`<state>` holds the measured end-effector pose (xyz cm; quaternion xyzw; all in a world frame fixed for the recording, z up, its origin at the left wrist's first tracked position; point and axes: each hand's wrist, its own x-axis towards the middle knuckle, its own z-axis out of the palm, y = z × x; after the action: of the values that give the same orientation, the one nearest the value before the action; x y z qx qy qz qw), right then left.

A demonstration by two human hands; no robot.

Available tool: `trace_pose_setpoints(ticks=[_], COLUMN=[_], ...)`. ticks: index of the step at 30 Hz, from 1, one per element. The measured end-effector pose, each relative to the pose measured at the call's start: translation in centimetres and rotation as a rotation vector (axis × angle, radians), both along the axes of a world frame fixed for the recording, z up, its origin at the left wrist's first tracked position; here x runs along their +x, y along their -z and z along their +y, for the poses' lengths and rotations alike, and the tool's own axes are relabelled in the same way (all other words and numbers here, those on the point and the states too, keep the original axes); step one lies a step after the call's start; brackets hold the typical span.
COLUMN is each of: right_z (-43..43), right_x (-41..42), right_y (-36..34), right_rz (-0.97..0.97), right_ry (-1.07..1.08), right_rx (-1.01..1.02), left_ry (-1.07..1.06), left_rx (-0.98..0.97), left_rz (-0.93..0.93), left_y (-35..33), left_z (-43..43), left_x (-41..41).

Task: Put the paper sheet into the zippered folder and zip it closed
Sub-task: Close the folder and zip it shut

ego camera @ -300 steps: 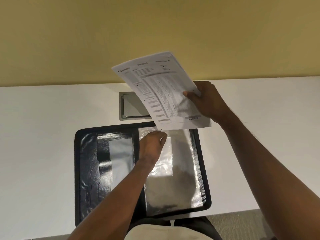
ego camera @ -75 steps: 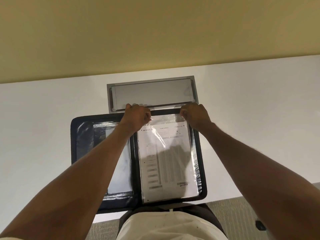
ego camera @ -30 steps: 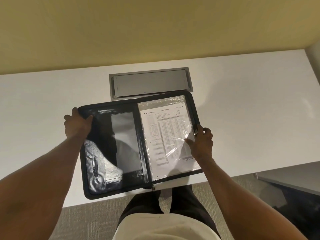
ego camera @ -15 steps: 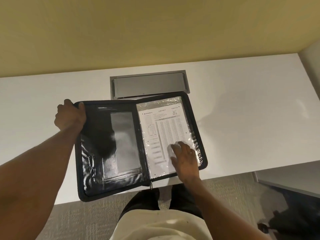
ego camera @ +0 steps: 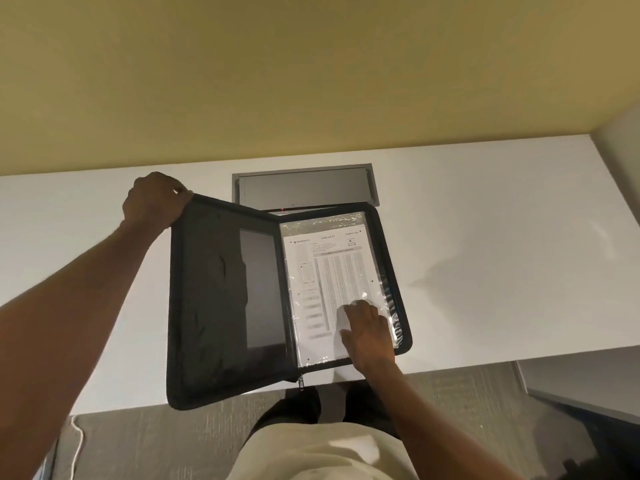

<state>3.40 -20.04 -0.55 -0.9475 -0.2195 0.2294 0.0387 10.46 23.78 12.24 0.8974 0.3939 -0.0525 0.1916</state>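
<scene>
The black zippered folder [ego camera: 214, 306] lies open on the white desk, its near edge overhanging the desk front. The printed paper sheet [ego camera: 329, 271] sits inside a clear plastic sleeve on the folder's right half. My left hand [ego camera: 156, 199] grips the far left corner of the left cover, which is raised off the desk and tilted inward. My right hand [ego camera: 367, 330] rests flat, fingers spread, on the lower right of the sleeve. The zipper pull [ego camera: 300, 381] hangs at the bottom of the spine.
A grey cable hatch [ego camera: 304, 185] is set into the white desk [ego camera: 485, 254] just beyond the folder. A yellow wall rises behind. Below the desk edge are grey carpet, a white cable [ego camera: 78, 441] at the left and my legs.
My left hand has lifted the left cover higher, swinging it toward the right half. My right hand stays pressed flat on the sleeved sheet.
</scene>
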Motion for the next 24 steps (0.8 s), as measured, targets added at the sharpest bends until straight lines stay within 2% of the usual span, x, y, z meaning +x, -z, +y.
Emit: trace_pose_setpoints(ticks=[3, 9, 12, 17, 24], right_z=[1.2, 6.6, 8.5, 8.9, 5.8], right_x=[0.6, 0.3, 0.0, 0.0, 2.0], right_y=[-1.3, -8.3, -12.3, -15.8, -15.3], right_rz=[0.043, 0.241, 0.273, 0.24, 0.19], right_ry=[0.077, 0.294, 0.278, 0.217, 0.341], right_rx=[0.085, 0.667, 0.829, 0.847, 0.812], left_ry=[0.055, 0.068, 0.068, 0.025, 0.041], left_rx=[-0.131, -0.356, -0.438, -0.477, -0.488], left_rz=[-0.058, -0.141, -0.129, -0.106, -0.205], left_y=[-1.9, -3.7, -4.0, -3.9, -2.5], left_z=[-0.8, -4.2, -6.9, -11.8, -17.7], left_x=[1.8, 5.9, 8.0, 10.8, 12.7])
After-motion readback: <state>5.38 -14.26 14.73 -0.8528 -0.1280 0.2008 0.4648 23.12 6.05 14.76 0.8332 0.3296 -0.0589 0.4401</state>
